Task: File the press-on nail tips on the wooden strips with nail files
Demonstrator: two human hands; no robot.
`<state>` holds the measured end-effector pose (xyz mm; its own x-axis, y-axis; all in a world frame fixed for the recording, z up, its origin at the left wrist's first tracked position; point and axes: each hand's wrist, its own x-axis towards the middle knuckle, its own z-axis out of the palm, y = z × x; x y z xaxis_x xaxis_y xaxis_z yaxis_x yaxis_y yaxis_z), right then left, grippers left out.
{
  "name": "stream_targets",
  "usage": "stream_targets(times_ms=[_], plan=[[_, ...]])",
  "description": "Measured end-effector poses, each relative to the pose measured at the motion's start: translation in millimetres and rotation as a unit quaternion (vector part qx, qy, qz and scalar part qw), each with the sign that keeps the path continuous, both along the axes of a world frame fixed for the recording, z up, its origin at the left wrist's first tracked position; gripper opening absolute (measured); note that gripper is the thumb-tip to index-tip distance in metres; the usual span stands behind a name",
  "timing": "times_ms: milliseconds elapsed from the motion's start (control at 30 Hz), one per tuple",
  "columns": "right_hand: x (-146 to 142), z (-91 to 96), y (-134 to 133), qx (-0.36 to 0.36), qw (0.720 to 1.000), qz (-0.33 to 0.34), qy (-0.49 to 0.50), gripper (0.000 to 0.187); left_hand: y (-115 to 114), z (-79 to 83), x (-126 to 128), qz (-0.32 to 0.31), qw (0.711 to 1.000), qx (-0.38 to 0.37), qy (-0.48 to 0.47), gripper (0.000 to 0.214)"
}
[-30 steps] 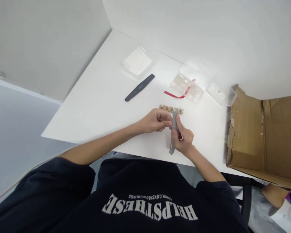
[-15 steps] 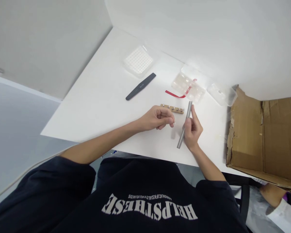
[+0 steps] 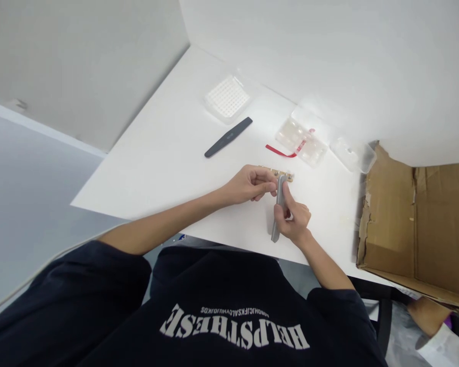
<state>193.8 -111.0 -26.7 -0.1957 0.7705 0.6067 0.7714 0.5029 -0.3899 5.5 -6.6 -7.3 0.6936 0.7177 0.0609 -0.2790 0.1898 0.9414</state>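
My right hand (image 3: pixel 295 220) is wrapped round a grey nail file (image 3: pixel 277 219), held nearly upright, with its upper end at the fingertips of my left hand (image 3: pixel 254 184). Thumb and fingers of the left hand are pinched together on a small clear piece, mostly hidden now. Just behind both hands lies a tan strip (image 3: pixel 289 178) with several small metal studs along it. My left hand and the file cover part of this strip. Farther back on the table rests a dark nail file (image 3: pixel 228 137).
Toward the back are a clear box of small white pieces (image 3: pixel 228 97), a clear compartment tray (image 3: pixel 304 140) with a red ribbon (image 3: pixel 279 151), and another clear container (image 3: pixel 352 154). A cardboard box (image 3: pixel 390 219) stands at right. Walls edge the white table (image 3: pixel 145 168).
My right hand has brought the grey file leftward against the left fingertips and turned its broad face more into view. The left hand keeps its pinch. The whole view has shifted slightly.
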Motion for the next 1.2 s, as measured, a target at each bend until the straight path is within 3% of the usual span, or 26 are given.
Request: stream_targets(times_ms=[367,633,800,900,1200], plan=[[-8,6.8,3,0.042,0.998,0.010,0.037,0.067,1,3.0,-2,0.001,1.000,-0.007,0.009,0.042],[-6,-0.9,1,0.040,0.999,0.000,0.013,0.068,0,3.0,0,-0.001,1.000,-0.015,0.000,0.041],[0,8.4,6,-0.007,0.996,-0.059,0.066,0.061,-3,2.9,2,-0.045,0.999,-0.018,0.000,0.041],[2,14.6,8,0.012,0.993,-0.081,0.089,0.060,-4,2.8,3,-0.034,0.999,-0.031,-0.003,0.040],[-4,0.9,-2,0.054,0.998,-0.013,-0.003,0.067,0,0.6,2,-0.009,0.999,-0.037,-0.008,0.041]])
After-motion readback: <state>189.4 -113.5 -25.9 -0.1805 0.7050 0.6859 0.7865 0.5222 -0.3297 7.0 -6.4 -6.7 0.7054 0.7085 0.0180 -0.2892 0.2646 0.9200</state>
